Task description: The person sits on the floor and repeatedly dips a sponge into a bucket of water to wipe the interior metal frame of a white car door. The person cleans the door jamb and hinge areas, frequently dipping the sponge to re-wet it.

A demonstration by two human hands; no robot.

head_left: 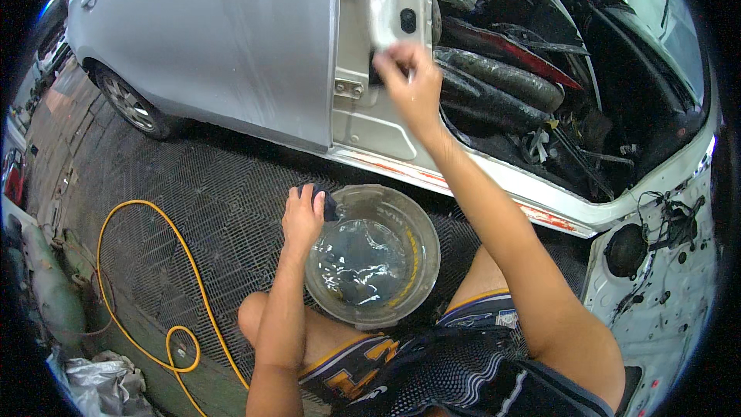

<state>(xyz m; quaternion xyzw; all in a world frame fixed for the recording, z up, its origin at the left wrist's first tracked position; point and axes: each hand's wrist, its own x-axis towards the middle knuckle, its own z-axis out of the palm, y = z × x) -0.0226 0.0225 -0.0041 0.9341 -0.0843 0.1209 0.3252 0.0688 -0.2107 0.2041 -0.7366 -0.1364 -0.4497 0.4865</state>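
Note:
My left hand (303, 218) grips a dark cloth (330, 205) at the left rim of a grey bucket (426, 224). Water (359, 262) with bright reflections fills the bucket's lower part, and the bucket stands between my knees. Over the white door pillar (390, 116) of the car, my raised right hand (414, 86) has its fingers curled together. Motion smears the fingertips, and I cannot make out what they hold. A dark patch shows just behind them on the pillar.
The silver rear door (231, 46) is closed, with a wheel (131, 104) beyond it. Loose parts crowd the open cabin (509, 93). Red marks line the white sill (540, 216). An opened door panel (656, 293) stands at right. A yellow hose (197, 278) loops over the dark mat (224, 177).

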